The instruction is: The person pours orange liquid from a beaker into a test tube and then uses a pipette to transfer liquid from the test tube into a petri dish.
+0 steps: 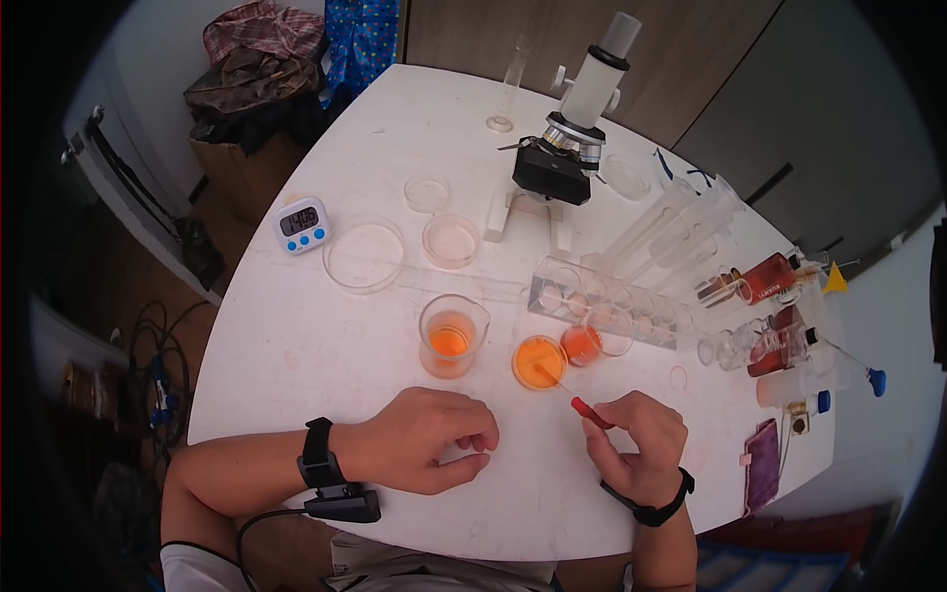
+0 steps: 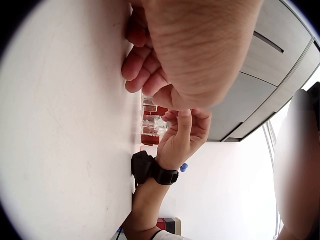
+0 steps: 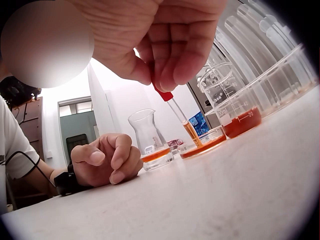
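Between thumb and fingers, my right hand [image 1: 639, 444] pinches the red bulb [image 1: 590, 412] of a glass dropper [image 3: 186, 120]. The dropper leans with its tip in a shallow dish [image 1: 540, 363] of orange liquid, and orange liquid shows inside its tube. My left hand [image 1: 424, 441] rests on the table with loosely curled fingers and holds nothing. In front of it stands a beaker [image 1: 451, 340] with orange liquid. A small beaker [image 3: 242, 120] of red-orange liquid stands beside the dish.
A microscope [image 1: 567, 148] stands at the back, with a clear rack [image 1: 602, 306] and test tubes to the right. Empty dishes [image 1: 363, 255] and a timer [image 1: 302, 226] lie at the left. Bottles [image 1: 769, 278] and a purple cloth [image 1: 762, 468] are at the right edge.
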The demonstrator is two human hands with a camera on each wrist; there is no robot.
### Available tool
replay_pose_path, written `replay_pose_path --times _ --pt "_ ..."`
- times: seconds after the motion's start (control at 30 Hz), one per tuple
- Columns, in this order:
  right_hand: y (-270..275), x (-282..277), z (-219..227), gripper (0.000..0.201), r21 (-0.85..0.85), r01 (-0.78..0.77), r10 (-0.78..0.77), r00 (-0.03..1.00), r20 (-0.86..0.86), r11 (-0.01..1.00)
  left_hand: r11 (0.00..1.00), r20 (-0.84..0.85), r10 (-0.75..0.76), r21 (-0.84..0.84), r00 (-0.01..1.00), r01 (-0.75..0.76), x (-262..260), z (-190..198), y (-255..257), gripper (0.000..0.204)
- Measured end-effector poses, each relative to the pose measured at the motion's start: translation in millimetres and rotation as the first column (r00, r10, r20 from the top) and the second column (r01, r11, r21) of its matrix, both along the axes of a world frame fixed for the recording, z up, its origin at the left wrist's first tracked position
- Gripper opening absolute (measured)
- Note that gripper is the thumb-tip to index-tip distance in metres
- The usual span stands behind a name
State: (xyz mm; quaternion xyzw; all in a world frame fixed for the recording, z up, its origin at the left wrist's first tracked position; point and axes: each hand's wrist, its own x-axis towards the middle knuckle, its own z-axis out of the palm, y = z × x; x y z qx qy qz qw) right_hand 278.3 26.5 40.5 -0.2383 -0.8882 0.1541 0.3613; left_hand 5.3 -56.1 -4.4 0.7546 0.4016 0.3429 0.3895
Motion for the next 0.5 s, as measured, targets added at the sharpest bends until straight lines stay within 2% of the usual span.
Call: replay_pose_path --times 0.3,0.5 --pt "-1.7 -0.2 -0.2 0.021 -0.043 0.027 -0.027 1.0 0.003 0.999 1.0 -0.001 -0.002 -0.003 1.0 0.002 -0.4 -0.1 0.5 0.011" --pt "-0.9 9.7 -9.2 0.03 0.022 0.032 -0.028 0.985 -0.17 0.999 1.0 0.005 -0.001 0.001 1.0 0.001 -0.1 -1.3 -0.1 0.011"
